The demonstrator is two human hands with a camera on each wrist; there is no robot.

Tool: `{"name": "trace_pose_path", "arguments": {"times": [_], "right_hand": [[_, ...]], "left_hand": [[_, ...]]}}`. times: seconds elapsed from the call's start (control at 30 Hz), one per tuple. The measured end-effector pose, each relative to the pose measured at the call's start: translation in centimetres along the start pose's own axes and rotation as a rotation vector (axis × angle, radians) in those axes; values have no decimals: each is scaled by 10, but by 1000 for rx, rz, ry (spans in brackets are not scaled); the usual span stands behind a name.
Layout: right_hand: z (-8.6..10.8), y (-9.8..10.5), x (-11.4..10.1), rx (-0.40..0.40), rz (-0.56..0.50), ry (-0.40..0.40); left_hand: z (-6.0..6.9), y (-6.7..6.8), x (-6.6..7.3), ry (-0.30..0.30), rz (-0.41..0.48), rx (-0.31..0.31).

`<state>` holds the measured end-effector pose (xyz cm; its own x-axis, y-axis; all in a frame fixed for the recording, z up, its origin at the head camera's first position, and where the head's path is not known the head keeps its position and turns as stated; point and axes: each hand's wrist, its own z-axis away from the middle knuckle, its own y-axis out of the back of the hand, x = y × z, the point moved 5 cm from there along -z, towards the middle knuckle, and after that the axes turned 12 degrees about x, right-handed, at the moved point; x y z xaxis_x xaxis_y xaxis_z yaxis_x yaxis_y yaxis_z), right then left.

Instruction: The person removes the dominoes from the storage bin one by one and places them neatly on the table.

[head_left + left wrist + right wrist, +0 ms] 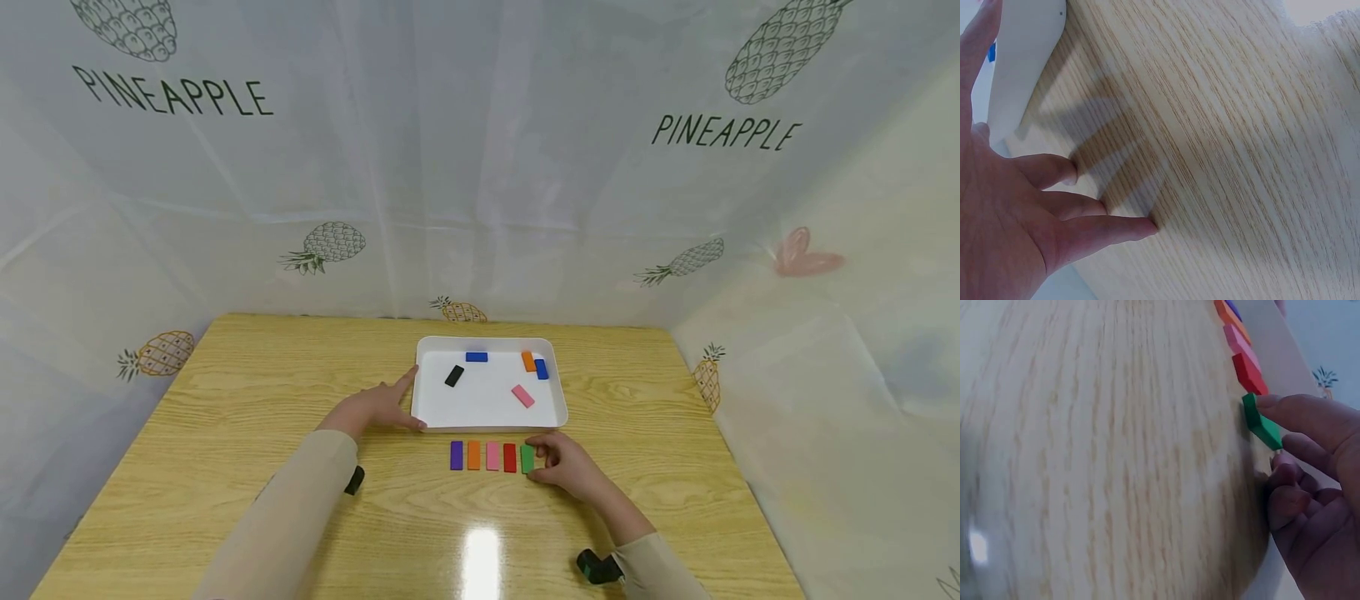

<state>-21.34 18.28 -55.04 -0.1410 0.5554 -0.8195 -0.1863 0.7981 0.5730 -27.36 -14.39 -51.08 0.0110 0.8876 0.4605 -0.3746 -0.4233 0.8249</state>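
Observation:
My right hand (pixel 573 468) pinches a green block (pixel 527 459) by its two ends, thumb at the near end and index finger at the far end. In the right wrist view the thumb rests on the green block (pixel 1261 422), and the other fingers are curled beside it. To its left, a red block (pixel 510 457), a pink block (pixel 492 456), an orange block (pixel 474 455) and a purple block (pixel 457 455) lie in a row on the table. My left hand (pixel 381 407), fingers spread, touches the left side of a white tray (pixel 487 429).
Inside the tray lie a black block (pixel 454 376), a blue block (pixel 476 357), another orange block (pixel 528 361), a second blue block (pixel 542 369) and a pink one. A pineapple-print curtain (pixel 480 167) hangs behind the wooden table (pixel 637 400).

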Motion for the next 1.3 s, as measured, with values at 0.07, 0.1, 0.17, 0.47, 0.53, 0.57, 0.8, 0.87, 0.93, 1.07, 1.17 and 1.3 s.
{"name": "trace_pose_path", "arguments": {"times": [0.07,0.1,0.17,0.47,0.53,0.57,0.8,0.87,0.93,1.07,1.17,1.3], "right_hand": [[0,1,-2,-6,1,0],[0,3,-3,-9,2,2],[1,5,-6,-16,-2,10],[-2,24,-35,-32,24,59],[-7,29,-40,-24,42,71],[-9,31,-43,-23,47,77],[-31,43,-52,-3,107,95],[-38,45,-51,-3,118,80],[-45,46,-50,-8,124,59],[-58,46,-48,-14,134,37],[-67,44,-46,-16,138,17],[-76,40,-45,-27,140,-22]], "left_hand": [[0,1,0,-2,1,-1],[1,1,0,-2,3,-2],[1,1,1,-7,6,-2],[0,2,0,-21,16,1],[0,2,0,-19,18,0],[0,2,0,-19,19,0],[1,3,0,-3,15,-5],[0,2,0,1,12,-5],[0,2,-1,4,14,-5],[-1,0,-1,8,21,-7],[0,0,0,8,31,-8],[1,1,2,4,35,-7]]}}
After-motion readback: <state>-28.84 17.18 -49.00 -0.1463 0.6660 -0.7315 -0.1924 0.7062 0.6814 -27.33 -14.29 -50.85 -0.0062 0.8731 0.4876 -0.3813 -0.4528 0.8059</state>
